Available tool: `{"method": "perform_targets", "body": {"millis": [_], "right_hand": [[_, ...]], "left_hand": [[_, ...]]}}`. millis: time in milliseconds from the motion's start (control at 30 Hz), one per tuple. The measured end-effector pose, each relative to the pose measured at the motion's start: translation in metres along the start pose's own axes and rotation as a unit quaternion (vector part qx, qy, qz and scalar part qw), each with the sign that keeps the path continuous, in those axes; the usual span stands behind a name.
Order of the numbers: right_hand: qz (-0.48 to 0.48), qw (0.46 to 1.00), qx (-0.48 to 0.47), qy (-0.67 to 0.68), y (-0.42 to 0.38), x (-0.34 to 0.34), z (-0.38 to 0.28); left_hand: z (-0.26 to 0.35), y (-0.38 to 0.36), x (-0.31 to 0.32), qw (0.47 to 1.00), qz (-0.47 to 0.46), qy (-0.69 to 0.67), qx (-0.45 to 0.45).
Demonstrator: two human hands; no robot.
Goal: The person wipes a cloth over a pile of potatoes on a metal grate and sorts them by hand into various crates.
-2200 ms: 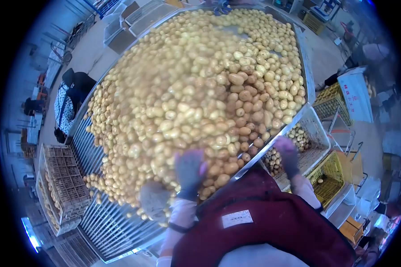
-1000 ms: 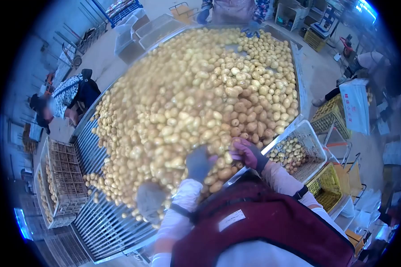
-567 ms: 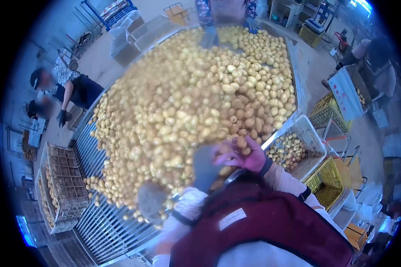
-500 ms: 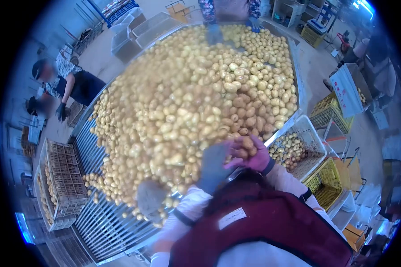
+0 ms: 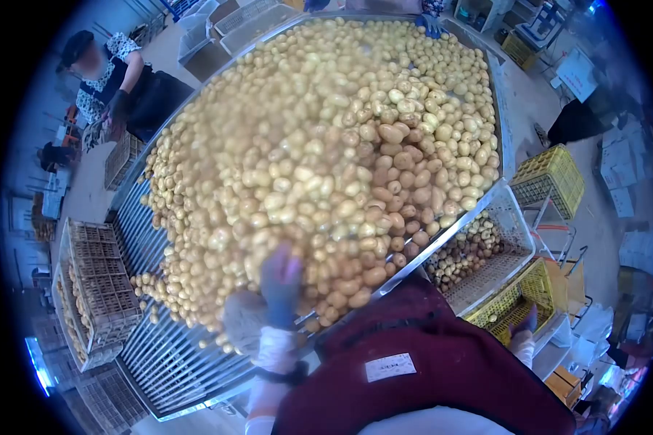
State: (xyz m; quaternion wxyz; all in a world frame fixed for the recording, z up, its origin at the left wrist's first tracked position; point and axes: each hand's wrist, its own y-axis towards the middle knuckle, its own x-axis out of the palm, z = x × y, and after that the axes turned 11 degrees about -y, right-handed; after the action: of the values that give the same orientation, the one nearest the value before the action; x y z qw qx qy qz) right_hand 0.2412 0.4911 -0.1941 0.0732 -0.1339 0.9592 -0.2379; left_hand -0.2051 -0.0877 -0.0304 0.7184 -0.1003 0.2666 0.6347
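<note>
A wide heap of potatoes point(image 5: 283, 159) covers the metal sorting table in front of me. My left hand point(image 5: 281, 279), in a blue-grey and pink glove, reaches over the heap's near side. Motion smears its fingers, so I cannot tell whether they hold a potato. At the right, my right hand point(image 5: 524, 323), in a purple glove, is over the near end of a yellow crate point(image 5: 477, 319), fingers apart with no potato showing in them. One small potato point(image 5: 493, 318) lies inside that crate. Browner potatoes point(image 5: 403, 177) gather toward the table's near right edge.
A pale crate point(image 5: 519, 217) of small potatoes adjoins the table's right edge. Metal slats point(image 5: 174, 370) and stacked crates point(image 5: 98, 283) are at the left. A rounded grey-brown lump point(image 5: 243, 319) sits beside my left wrist. Co-workers stand left point(image 5: 127, 80) and beyond the table.
My hands were together over the near edge, with brown potatoes in the right one. The left has moved left over the heap; the right has swung right to the yellow crate, its potatoes gone.
</note>
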Motion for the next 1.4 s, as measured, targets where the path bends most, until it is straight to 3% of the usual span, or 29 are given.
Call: {"method": "perform_targets", "body": {"millis": [33,100,133,167,233,267,300,400,633,700,800,967,1033,1133,1167,1200,1233,1267,1333,1367,1400], "right_hand": [[0.066,0.993,-0.041,-0.085,-0.005,0.026,0.001],[-0.016,0.913,-0.159,-0.376,-0.059,0.164,-0.055],[-0.094,0.830,-0.303,-0.459,-0.096,0.240,-0.080],[-0.225,0.839,-0.264,-0.419,-0.122,0.285,-0.085],[-0.393,0.650,-0.535,-0.370,-0.172,0.365,-0.101],[-0.464,0.544,-0.630,-0.304,-0.197,0.405,-0.109],[-0.509,0.455,-0.655,-0.325,-0.209,0.436,-0.099],[-0.508,0.397,-0.658,-0.389,-0.232,0.476,-0.069],[-0.511,0.319,-0.657,-0.453,-0.224,0.486,-0.066],[-0.491,0.346,-0.678,-0.424,-0.216,0.478,-0.054],[-0.478,0.346,-0.669,-0.451,-0.218,0.471,-0.058],[-0.478,0.355,-0.594,-0.542,-0.231,0.487,-0.047],[-0.478,0.361,-0.558,-0.575,-0.239,0.492,-0.048],[-0.558,0.434,-0.562,-0.430,-0.222,0.485,-0.057],[-0.627,0.566,-0.392,-0.366,-0.228,0.481,-0.072],[-0.663,0.665,-0.198,-0.282,-0.235,0.473,-0.088],[-0.662,0.727,0.008,-0.184,-0.239,0.466,-0.097],[-0.713,0.695,0.044,-0.083,-0.228,0.461,-0.097],[-0.741,0.662,0.096,0.062,-0.221,0.452,-0.100],[-0.750,0.650,0.069,0.104,-0.207,0.446,-0.096],[-0.758,0.634,0.043,0.148,-0.193,0.441,-0.093]], "left_hand": [[0.011,0.003,0.009,0.999,-0.013,0.026,0.037],[0.044,0.013,0.033,0.990,-0.040,0.077,0.113],[0.041,0.015,0.043,0.976,-0.093,0.137,0.141],[0.032,0.015,0.054,0.956,-0.143,0.195,0.167],[0.035,0.020,0.069,0.931,-0.187,0.255,0.186],[0.044,0.023,0.073,0.932,-0.182,0.257,0.177],[0.045,0.028,0.077,0.933,-0.189,0.262,0.158],[0.033,0.043,0.087,0.926,-0.239,0.280,0.079],[0.042,0.041,0.076,0.949,-0.225,0.207,0.076],[0.054,0.041,0.067,0.968,-0.207,0.123,0.066],[0.022,0.020,0.079,0.985,-0.118,-0.099,-0.077],[0.048,0.012,0.063,0.911,-0.020,-0.368,-0.185],[0.046,0.011,0.058,0.898,0.014,-0.402,-0.176],[0.035,0.002,0.056,0.931,0.051,-0.339,-0.124],[0.041,0.000,0.057,0.943,0.054,-0.303,-0.124],[0.047,0.001,0.058,0.962,0.003,-0.253,-0.102],[0.054,0.002,0.059,0.975,-0.045,-0.203,-0.073],[0.068,0.012,0.060,0.979,-0.149,-0.135,-0.022],[0.113,0.020,0.066,0.956,-0.266,0.024,0.124],[0.144,0.019,0.076,0.930,-0.274,0.112,0.217],[0.138,0.013,0.095,0.934,-0.257,0.066,0.240]]}}
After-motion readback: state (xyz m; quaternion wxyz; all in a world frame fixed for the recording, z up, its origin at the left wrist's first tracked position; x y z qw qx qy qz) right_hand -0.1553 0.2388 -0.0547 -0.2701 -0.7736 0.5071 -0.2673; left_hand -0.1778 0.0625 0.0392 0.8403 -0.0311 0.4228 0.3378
